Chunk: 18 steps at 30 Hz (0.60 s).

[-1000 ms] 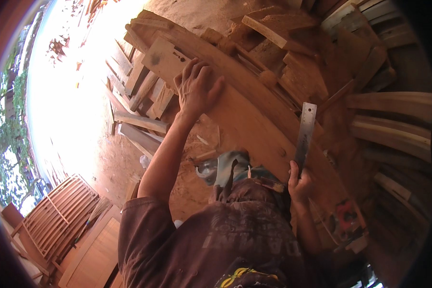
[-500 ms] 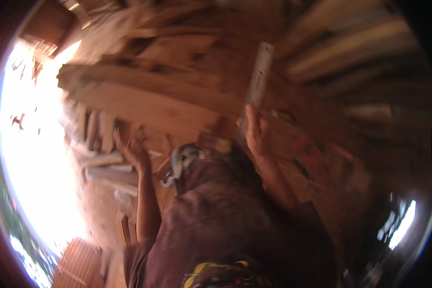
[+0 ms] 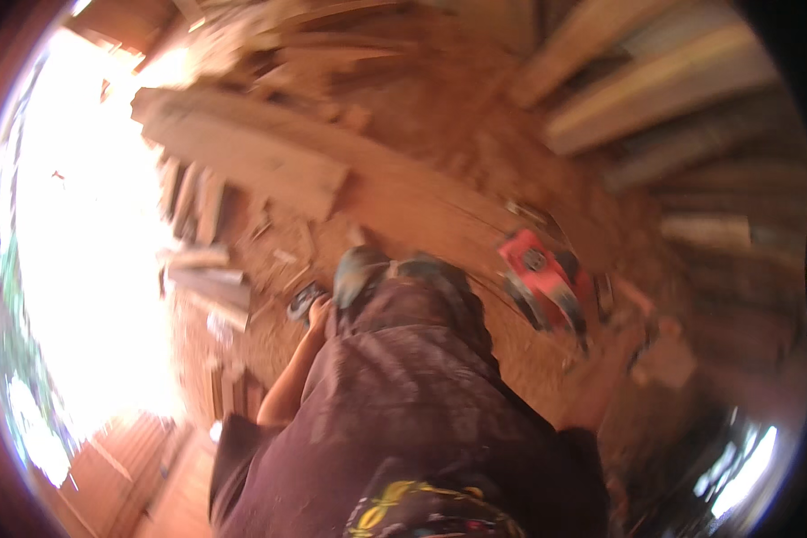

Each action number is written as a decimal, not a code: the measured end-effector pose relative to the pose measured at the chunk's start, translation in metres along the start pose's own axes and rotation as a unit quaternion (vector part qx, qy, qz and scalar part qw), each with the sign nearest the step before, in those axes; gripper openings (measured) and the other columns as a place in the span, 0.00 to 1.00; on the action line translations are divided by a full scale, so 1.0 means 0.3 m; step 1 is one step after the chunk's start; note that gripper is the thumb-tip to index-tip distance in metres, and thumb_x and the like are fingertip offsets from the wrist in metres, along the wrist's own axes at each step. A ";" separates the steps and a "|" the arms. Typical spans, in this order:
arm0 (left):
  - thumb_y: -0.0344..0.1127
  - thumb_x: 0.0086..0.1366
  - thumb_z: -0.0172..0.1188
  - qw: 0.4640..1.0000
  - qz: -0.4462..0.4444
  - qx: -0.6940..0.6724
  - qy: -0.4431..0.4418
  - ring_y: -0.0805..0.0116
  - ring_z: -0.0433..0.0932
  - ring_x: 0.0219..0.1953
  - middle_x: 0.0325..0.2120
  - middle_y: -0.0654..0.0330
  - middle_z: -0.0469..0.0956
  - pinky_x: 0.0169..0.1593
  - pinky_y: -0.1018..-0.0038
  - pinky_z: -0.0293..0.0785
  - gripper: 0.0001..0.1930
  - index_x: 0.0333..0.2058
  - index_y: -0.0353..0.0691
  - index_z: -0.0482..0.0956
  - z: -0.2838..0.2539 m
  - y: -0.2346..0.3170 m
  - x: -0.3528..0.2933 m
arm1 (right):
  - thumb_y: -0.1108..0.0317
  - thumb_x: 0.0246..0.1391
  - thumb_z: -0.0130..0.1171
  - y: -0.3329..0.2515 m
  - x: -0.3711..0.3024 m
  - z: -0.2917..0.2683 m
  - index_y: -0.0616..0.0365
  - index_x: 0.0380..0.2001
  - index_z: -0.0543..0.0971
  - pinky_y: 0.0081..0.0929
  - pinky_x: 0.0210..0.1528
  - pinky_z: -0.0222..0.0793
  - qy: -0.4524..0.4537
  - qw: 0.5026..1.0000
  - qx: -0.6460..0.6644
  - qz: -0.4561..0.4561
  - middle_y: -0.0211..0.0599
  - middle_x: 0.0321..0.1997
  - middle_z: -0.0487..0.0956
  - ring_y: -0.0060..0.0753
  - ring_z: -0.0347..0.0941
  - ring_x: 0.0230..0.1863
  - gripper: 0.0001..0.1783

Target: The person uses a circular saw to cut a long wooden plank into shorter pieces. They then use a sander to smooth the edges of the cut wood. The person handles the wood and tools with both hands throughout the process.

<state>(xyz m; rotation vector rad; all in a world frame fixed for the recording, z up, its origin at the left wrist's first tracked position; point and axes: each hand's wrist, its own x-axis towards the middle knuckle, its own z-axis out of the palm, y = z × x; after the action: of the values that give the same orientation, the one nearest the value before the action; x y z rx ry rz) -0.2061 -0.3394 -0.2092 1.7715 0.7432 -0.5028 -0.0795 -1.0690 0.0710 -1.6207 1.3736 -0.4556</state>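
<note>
My left hand (image 3: 318, 310) is low at the left side of my body, by my trouser leg. Right against it is a small dark rounded object (image 3: 306, 299); whether the hand grips it or only touches it, I cannot tell. My right arm (image 3: 594, 390) reaches out to the right into shadow, and its hand (image 3: 635, 339) is too blurred to read its fingers. Nearest to that hand is a red and black power tool (image 3: 547, 280), resting by a long wooden plank (image 3: 421, 204). The metal ruler is not visible now.
A shorter board (image 3: 251, 157) overlaps the long plank at the far left. Timber offcuts (image 3: 208, 278) lie left of my legs. Thick beams (image 3: 655, 90) are stacked at the far right. Sawdust and wood scraps (image 3: 282, 260) cover the ground. Strong light glares from the left.
My left hand has dropped back against my leg. My right hand, which held a metal ruler upright, has swung down and out to the right. The red tool shows more clearly.
</note>
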 end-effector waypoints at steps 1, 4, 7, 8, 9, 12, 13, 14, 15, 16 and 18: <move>0.46 0.69 0.64 0.999 -0.025 0.022 0.002 0.64 0.83 0.43 0.39 0.56 0.87 0.50 0.67 0.77 0.22 0.48 0.30 0.87 0.016 0.143 -0.008 | 0.35 0.72 0.53 0.044 0.050 -0.021 0.63 0.40 0.85 0.30 0.45 0.72 -0.015 1.000 -0.011 0.011 0.36 0.34 0.82 0.29 0.76 0.38 0.36; 0.46 0.73 0.64 0.972 -0.143 -0.188 0.016 0.62 0.84 0.44 0.47 0.56 0.85 0.47 0.67 0.81 0.24 0.59 0.35 0.80 0.014 0.233 -0.027 | 0.36 0.72 0.53 0.076 0.177 -0.061 0.64 0.41 0.84 0.29 0.43 0.71 -0.055 0.997 -0.044 0.040 0.35 0.33 0.81 0.28 0.75 0.36 0.35; 0.45 0.75 0.63 0.942 -0.143 -0.303 0.011 0.61 0.86 0.47 0.52 0.55 0.84 0.47 0.67 0.82 0.26 0.65 0.37 0.74 0.014 0.378 -0.076 | 0.37 0.72 0.54 0.088 0.245 -0.076 0.64 0.42 0.84 0.29 0.42 0.71 -0.077 0.993 -0.086 0.039 0.34 0.33 0.80 0.28 0.74 0.35 0.34; 0.45 0.76 0.63 0.947 -0.143 -0.286 0.031 0.61 0.86 0.49 0.53 0.55 0.83 0.48 0.66 0.83 0.27 0.66 0.37 0.73 0.017 0.497 -0.084 | 0.37 0.72 0.54 0.090 0.244 -0.090 0.64 0.42 0.84 0.28 0.41 0.70 -0.073 0.992 -0.099 0.039 0.34 0.32 0.80 0.27 0.74 0.35 0.34; 0.45 0.76 0.63 0.951 -0.138 -0.272 0.057 0.60 0.86 0.50 0.54 0.54 0.83 0.48 0.66 0.83 0.28 0.67 0.37 0.71 0.016 0.572 -0.099 | 0.38 0.72 0.55 0.101 0.235 -0.117 0.64 0.43 0.84 0.28 0.40 0.70 -0.075 0.990 -0.109 0.040 0.34 0.32 0.79 0.27 0.73 0.34 0.34; 0.45 0.77 0.62 0.948 -0.099 -0.291 0.080 0.60 0.86 0.52 0.54 0.54 0.83 0.49 0.66 0.83 0.27 0.66 0.34 0.72 0.026 0.563 -0.151 | 0.39 0.72 0.55 0.091 0.224 -0.168 0.64 0.43 0.84 0.28 0.39 0.69 -0.080 0.984 -0.153 0.039 0.33 0.31 0.78 0.26 0.72 0.33 0.33; 0.45 0.76 0.63 0.938 -0.096 -0.320 0.094 0.60 0.86 0.52 0.54 0.54 0.83 0.48 0.66 0.84 0.27 0.65 0.33 0.73 0.039 0.547 -0.181 | 0.39 0.72 0.55 0.079 0.219 -0.181 0.65 0.44 0.83 0.27 0.38 0.69 -0.079 0.981 -0.173 0.037 0.33 0.31 0.78 0.26 0.72 0.33 0.33; 0.44 0.76 0.63 0.929 -0.112 -0.336 0.105 0.60 0.86 0.52 0.53 0.54 0.83 0.48 0.67 0.84 0.27 0.64 0.33 0.73 0.061 0.508 -0.209 | 0.39 0.72 0.56 0.066 0.207 -0.200 0.65 0.44 0.83 0.27 0.37 0.69 -0.076 0.978 -0.190 0.034 0.32 0.31 0.77 0.26 0.71 0.32 0.33; 0.44 0.76 0.63 0.920 -0.127 -0.352 0.116 0.59 0.86 0.51 0.53 0.53 0.83 0.47 0.67 0.84 0.27 0.64 0.33 0.73 0.090 0.451 -0.234 | 0.40 0.72 0.56 0.051 0.191 -0.209 0.65 0.44 0.83 0.27 0.37 0.68 -0.073 0.975 -0.208 0.029 0.32 0.30 0.77 0.26 0.71 0.32 0.32; 0.44 0.76 0.64 0.911 -0.140 -0.368 0.125 0.59 0.86 0.51 0.53 0.53 0.83 0.47 0.67 0.84 0.27 0.64 0.33 0.73 0.115 0.392 -0.252 | 0.40 0.72 0.56 0.034 0.167 -0.216 0.65 0.45 0.83 0.27 0.36 0.68 -0.069 0.971 -0.226 0.025 0.32 0.30 0.76 0.25 0.71 0.31 0.32; 0.43 0.75 0.64 0.893 -0.200 -0.366 0.167 0.60 0.86 0.48 0.49 0.54 0.84 0.44 0.69 0.84 0.23 0.61 0.35 0.78 0.184 0.241 -0.319 | 0.41 0.72 0.57 -0.023 0.107 -0.207 0.65 0.45 0.83 0.26 0.35 0.68 -0.065 0.964 -0.256 0.006 0.31 0.29 0.76 0.25 0.70 0.31 0.32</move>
<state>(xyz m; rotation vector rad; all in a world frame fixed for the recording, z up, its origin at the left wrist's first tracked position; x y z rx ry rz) -0.2223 -0.4293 -0.1139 0.9939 1.3499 -0.1323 -0.1133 -1.1241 0.0988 -2.0126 1.4752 0.0270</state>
